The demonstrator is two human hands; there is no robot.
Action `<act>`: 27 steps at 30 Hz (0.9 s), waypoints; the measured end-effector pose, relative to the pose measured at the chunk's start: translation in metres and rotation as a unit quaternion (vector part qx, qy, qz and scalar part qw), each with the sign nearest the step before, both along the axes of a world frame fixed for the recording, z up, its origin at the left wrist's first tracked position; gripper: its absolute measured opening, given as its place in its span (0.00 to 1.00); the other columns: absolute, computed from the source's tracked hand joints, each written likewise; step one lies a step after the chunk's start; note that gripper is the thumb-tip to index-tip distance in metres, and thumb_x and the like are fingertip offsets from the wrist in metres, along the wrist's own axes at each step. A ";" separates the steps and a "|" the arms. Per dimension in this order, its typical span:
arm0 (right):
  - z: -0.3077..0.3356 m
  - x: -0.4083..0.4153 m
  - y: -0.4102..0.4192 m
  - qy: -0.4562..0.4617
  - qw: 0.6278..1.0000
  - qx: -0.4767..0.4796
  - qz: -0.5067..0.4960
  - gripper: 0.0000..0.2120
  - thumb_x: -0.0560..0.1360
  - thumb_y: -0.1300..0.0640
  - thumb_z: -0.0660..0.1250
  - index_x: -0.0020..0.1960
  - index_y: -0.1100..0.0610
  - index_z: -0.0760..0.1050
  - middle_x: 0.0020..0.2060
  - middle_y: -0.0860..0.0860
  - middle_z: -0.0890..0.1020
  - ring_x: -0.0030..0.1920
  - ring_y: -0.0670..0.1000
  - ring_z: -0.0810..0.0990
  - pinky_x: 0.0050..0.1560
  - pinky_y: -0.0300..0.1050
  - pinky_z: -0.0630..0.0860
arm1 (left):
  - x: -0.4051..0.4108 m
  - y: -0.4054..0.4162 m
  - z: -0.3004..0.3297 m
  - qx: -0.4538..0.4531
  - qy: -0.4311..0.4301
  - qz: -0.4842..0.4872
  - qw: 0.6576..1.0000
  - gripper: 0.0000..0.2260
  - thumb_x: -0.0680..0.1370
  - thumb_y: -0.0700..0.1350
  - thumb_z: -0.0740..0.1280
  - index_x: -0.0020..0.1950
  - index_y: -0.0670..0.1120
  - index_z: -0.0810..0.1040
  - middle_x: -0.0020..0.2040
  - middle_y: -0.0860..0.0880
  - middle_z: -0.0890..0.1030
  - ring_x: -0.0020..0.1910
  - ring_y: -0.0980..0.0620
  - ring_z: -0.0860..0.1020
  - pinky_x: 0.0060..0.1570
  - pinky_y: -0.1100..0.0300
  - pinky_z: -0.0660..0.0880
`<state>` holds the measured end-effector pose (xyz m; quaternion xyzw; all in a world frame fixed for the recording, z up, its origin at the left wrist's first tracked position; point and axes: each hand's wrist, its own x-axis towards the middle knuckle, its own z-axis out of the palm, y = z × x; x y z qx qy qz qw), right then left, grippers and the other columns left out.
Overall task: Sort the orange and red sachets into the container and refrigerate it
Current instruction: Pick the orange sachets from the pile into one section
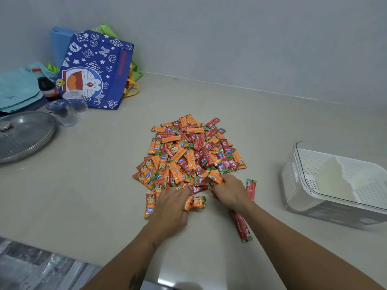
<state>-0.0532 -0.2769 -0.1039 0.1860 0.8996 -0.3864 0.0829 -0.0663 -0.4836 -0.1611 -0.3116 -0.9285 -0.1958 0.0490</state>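
A heap of mixed orange and red sachets (pixel 188 155) lies in the middle of the beige counter. My left hand (pixel 171 206) is at the heap's near edge and grips a few orange sachets (pixel 196 203) that stick out past its fingers. My right hand (pixel 228 192) reaches into the heap's near edge with curled fingers round some sachets; the blur hides their colour. Two loose red sachets (pixel 241 229) lie partly under my right forearm, and another red sachet (pixel 251 188) lies beside that hand. The clear container (pixel 293 185) with a white perforated insert stands at the right.
At the back left stand a blue cartoon tote bag (pixel 94 70), a dark cola bottle (pixel 45 85) and two sealed water cups (pixel 69 107). A round metal lid (pixel 23 135) lies at the left. The counter's front edge (pixel 62 254) runs across the lower left.
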 end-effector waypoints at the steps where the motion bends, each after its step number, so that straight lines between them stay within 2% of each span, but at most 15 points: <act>1: 0.003 -0.001 0.000 0.003 1.000 -0.017 -0.009 0.05 0.73 0.58 0.62 0.39 0.57 0.72 0.35 0.51 0.80 0.37 0.54 0.77 0.39 0.49 0.72 | 0.000 0.001 0.002 0.010 -0.007 0.002 1.000 0.18 0.66 0.41 0.63 0.56 0.49 0.74 0.46 0.52 0.78 0.43 0.48 0.72 0.43 0.54 0.67; 4: 0.013 -0.001 0.001 0.018 0.998 -0.054 -0.027 0.07 0.74 0.62 0.60 0.37 0.55 0.69 0.35 0.52 0.78 0.36 0.53 0.73 0.38 0.48 0.68 | 0.000 0.005 0.009 0.048 -0.018 0.003 0.999 0.22 0.64 0.39 0.62 0.58 0.50 0.75 0.50 0.53 0.79 0.45 0.48 0.74 0.43 0.53 0.70; 7: 0.029 0.003 0.007 0.055 0.995 -0.076 -0.031 0.11 0.77 0.61 0.61 0.36 0.52 0.71 0.35 0.49 0.78 0.36 0.50 0.74 0.37 0.45 0.68 | -0.007 0.010 0.017 0.093 -0.032 0.005 0.995 0.25 0.64 0.38 0.64 0.61 0.51 0.75 0.56 0.53 0.80 0.53 0.49 0.76 0.49 0.53 0.72; 10: 0.052 0.010 0.023 0.097 0.992 -0.085 -0.008 0.14 0.78 0.62 0.62 0.37 0.47 0.74 0.33 0.43 0.79 0.36 0.46 0.76 0.38 0.42 0.69 | -0.016 0.026 0.036 0.128 -0.035 0.001 0.991 0.21 0.68 0.42 0.65 0.61 0.50 0.76 0.56 0.52 0.81 0.55 0.49 0.77 0.54 0.50 0.75; 12: 0.067 0.014 0.041 0.119 0.991 -0.068 0.004 0.13 0.78 0.63 0.62 0.40 0.48 0.76 0.32 0.43 0.78 0.36 0.47 0.75 0.41 0.46 0.71 | -0.020 0.044 0.055 0.146 -0.039 -0.012 0.988 0.18 0.71 0.45 0.64 0.61 0.49 0.77 0.55 0.52 0.80 0.55 0.50 0.77 0.56 0.50 0.74; 15: 0.091 0.027 0.077 0.154 0.987 -0.031 -0.013 0.10 0.77 0.62 0.63 0.41 0.50 0.76 0.31 0.43 0.78 0.35 0.49 0.74 0.42 0.50 0.72 | -0.024 0.077 0.082 0.178 -0.062 -0.053 0.981 0.16 0.72 0.46 0.61 0.59 0.49 0.76 0.50 0.55 0.76 0.50 0.53 0.74 0.53 0.52 0.73; 19: 0.118 0.052 0.128 0.188 0.976 0.039 -0.101 0.10 0.75 0.59 0.62 0.38 0.47 0.76 0.37 0.46 0.82 0.42 0.52 0.80 0.46 0.51 0.75 | -0.025 0.124 0.106 0.204 -0.052 -0.115 0.971 0.04 0.75 0.45 0.63 0.49 0.52 0.73 0.45 0.57 0.73 0.44 0.56 0.71 0.43 0.55 0.71; 21: 0.123 0.063 0.153 0.167 0.972 0.070 -0.148 0.10 0.72 0.57 0.61 0.37 0.45 0.76 0.37 0.46 0.82 0.42 0.53 0.80 0.46 0.51 0.75 | -0.020 0.145 0.115 0.201 -0.045 -0.146 0.968 0.02 0.76 0.46 0.65 0.48 0.52 0.73 0.44 0.56 0.73 0.43 0.56 0.70 0.42 0.56 0.69; 23: 0.121 0.073 0.173 0.118 0.974 0.098 -0.167 0.10 0.71 0.56 0.60 0.40 0.44 0.78 0.40 0.44 0.83 0.43 0.51 0.80 0.46 0.49 0.76 | -0.016 0.165 0.120 0.188 -0.030 -0.173 0.966 0.03 0.77 0.47 0.65 0.46 0.53 0.71 0.41 0.56 0.73 0.41 0.55 0.70 0.40 0.55 0.68; 27: 0.107 0.089 0.198 0.018 0.982 0.126 -0.142 0.09 0.71 0.56 0.59 0.47 0.46 0.75 0.43 0.45 0.81 0.46 0.53 0.78 0.42 0.47 0.72 | -0.010 0.195 0.123 0.140 -0.029 -0.192 0.971 0.03 0.77 0.50 0.63 0.45 0.53 0.70 0.39 0.56 0.73 0.40 0.53 0.71 0.39 0.52 0.70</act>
